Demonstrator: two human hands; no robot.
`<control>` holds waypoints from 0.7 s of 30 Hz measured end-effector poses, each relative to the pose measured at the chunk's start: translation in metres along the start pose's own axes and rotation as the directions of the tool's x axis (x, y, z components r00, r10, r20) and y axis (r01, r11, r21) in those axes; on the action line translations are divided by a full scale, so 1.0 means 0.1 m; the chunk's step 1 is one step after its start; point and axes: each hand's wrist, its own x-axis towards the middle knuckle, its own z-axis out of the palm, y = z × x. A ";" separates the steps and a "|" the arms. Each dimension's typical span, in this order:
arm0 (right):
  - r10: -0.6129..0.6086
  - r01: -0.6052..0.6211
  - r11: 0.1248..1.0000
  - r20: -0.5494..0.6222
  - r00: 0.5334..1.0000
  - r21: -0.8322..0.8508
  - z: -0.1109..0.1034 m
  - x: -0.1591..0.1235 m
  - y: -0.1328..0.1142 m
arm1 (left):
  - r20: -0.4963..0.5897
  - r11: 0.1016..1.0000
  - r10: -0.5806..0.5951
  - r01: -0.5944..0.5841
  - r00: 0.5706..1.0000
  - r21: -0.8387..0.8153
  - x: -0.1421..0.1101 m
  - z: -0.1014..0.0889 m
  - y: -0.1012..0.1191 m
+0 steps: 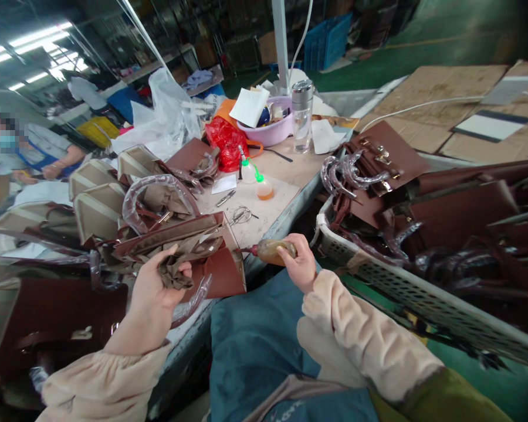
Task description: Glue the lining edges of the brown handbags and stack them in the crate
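My left hand (161, 287) is closed on the bunched brown lining (178, 271) of a brown handbag (222, 266). The bag lies at the table's near edge, its wrapped handle hanging toward me. My right hand (300, 261) grips a squeeze bottle (273, 252) holding yellowish-brown liquid. Its dark red nozzle points left at the bag's side edge; whether the tip touches is too small to tell. Beyond the bag lie scissors (242, 215) and a small metal tool (226, 198).
Several brown handbags (101, 205) crowd the table's left side. A grey plastic basket (378, 275) full of bags stands at right. Green-capped bottles (264, 189), a glass flask (303, 117), a purple basin (273, 132) and a red bag (226, 143) sit further back. A co-worker (44, 149) sits far left.
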 end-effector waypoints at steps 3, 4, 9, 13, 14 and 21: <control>-0.020 0.020 1.000 0.005 1.000 0.006 0.01 0.07 0.03 | 0.001 1.000 0.000 0.000 1.000 0.001 0.02 0.02 -0.01; -0.025 0.025 1.000 0.008 1.000 0.008 0.01 0.09 0.05 | -0.003 1.000 0.004 -0.004 1.000 -0.002 0.02 0.03 -0.01; -0.036 0.035 0.999 0.035 0.999 0.015 0.06 0.10 0.13 | -0.006 1.000 0.002 -0.002 1.000 -0.003 0.03 0.06 -0.02; -0.032 0.031 0.999 0.058 0.998 0.014 0.06 0.07 0.16 | -0.013 1.000 -0.003 0.003 1.000 0.001 0.00 0.11 -0.02; -0.031 0.030 0.999 0.063 0.998 0.013 0.06 0.07 0.15 | -0.006 1.000 -0.004 0.004 1.000 0.002 -0.01 0.12 -0.01; -0.039 0.037 0.999 0.086 0.996 0.016 0.03 0.20 0.09 | 0.012 1.000 0.000 0.000 1.000 0.008 0.02 0.10 -0.02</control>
